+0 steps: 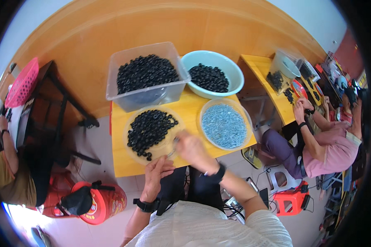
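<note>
My left hand (pixel 157 169) is at the near edge of a round translucent tray (pixel 163 142), its thumb and fingers pinched on a thin metal pin (pixel 171 154). Just right of it, over the tray's rim, my right hand (pixel 191 151) is blurred by motion, its fingers curled in. A dark smeared bit shows at its fingertips, too unclear to name. Small black round pieces (pixel 148 129) lie heaped on the tray's left side. A second round tray (pixel 250 123) on the right is full of thin silvery-blue metal pins (pixel 224 125).
Behind the trays, a clear plastic bin (pixel 144 98) and a light-blue basin (pixel 238 78) hold more black pieces. The yellow table (pixel 125 164) meets a wooden wall panel (pixel 152 24). People work at both sides. A red stool (pixel 290 201) stands on the floor at right.
</note>
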Action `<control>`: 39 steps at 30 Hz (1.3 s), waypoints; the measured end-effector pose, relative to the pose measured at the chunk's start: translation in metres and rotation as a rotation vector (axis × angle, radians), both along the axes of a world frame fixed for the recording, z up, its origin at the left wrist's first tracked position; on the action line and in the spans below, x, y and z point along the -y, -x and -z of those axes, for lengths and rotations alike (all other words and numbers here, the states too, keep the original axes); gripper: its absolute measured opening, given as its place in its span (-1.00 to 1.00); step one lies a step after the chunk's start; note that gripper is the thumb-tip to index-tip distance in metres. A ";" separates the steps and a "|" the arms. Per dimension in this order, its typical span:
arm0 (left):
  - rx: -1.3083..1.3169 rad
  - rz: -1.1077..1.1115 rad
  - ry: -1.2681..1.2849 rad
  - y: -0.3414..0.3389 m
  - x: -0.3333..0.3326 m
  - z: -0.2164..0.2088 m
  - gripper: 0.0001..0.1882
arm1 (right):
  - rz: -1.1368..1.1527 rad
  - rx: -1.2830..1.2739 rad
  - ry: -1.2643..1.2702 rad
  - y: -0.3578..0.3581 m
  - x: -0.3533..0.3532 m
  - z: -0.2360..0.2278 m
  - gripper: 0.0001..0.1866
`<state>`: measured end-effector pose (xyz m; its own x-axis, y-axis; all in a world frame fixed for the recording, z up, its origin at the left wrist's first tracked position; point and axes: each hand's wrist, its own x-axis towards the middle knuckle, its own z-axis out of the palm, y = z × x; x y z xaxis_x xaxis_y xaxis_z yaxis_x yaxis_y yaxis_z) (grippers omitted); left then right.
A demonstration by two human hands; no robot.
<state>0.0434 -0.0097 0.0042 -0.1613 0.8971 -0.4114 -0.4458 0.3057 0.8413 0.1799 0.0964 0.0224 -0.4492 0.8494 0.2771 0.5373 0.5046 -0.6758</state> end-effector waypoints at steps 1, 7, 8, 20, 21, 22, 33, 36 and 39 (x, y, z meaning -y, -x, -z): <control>0.009 0.004 -0.012 0.003 0.001 0.004 -0.59 | 0.087 -0.025 -0.143 -0.007 -0.020 -0.013 -0.84; 0.052 -0.041 -0.028 0.016 0.006 0.009 -0.65 | 0.347 -0.177 -0.502 -0.034 -0.096 -0.093 -0.80; 0.059 -0.039 -0.032 0.018 0.006 0.012 -0.67 | 0.342 -0.187 -0.490 -0.029 -0.096 -0.097 -0.77; 0.102 -0.028 -0.036 0.021 0.006 0.021 -0.71 | -0.132 0.094 -0.040 0.052 -0.031 0.016 -0.82; 0.097 -0.025 -0.044 0.021 0.005 0.021 -0.71 | -0.119 0.098 -0.063 0.056 -0.030 0.021 -0.82; 0.099 -0.027 -0.043 0.021 0.005 0.021 -0.71 | -0.104 0.101 -0.085 0.058 -0.029 0.023 -0.82; 0.156 -0.250 -0.135 0.024 0.008 0.009 -0.77 | -0.106 -0.122 0.019 0.045 0.034 0.004 -0.81; 0.165 -0.219 -0.207 0.026 0.010 0.022 -0.81 | -0.090 -0.138 -0.014 0.047 0.058 0.010 -0.81; 0.205 -0.230 -0.150 0.030 0.014 0.027 -0.83 | -0.128 -0.166 0.084 0.044 0.061 0.009 -0.82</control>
<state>0.0136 -0.0233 -0.0231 -0.2937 0.8999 -0.3224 -0.6529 0.0574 0.7552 0.1354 0.0353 0.0136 -0.5090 0.8115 0.2869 0.3506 0.4999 -0.7920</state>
